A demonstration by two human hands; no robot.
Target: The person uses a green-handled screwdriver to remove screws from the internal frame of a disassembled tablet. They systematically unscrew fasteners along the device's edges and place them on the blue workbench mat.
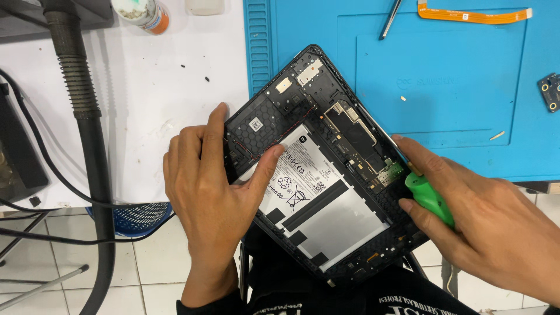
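Note:
An opened tablet (pixel 326 169) lies tilted over the table's front edge, back cover off, showing a silver battery (pixel 332 204) and a circuit board (pixel 357 135). My left hand (pixel 213 192) grips its left edge, thumb pressed on the battery's top corner. My right hand (pixel 493 227) holds a green-handled screwdriver (pixel 430 198), whose thin shaft reaches up along the tablet's right side beside the circuit board.
A blue work mat (pixel 443 87) covers the table's right part, with an orange flex cable (pixel 472 15), a metal tool (pixel 389 18) and a small camera board (pixel 550 91). A grey hose (pixel 81 105), cables, a bottle (pixel 143 13) and a blue basket (pixel 137 217) are at left.

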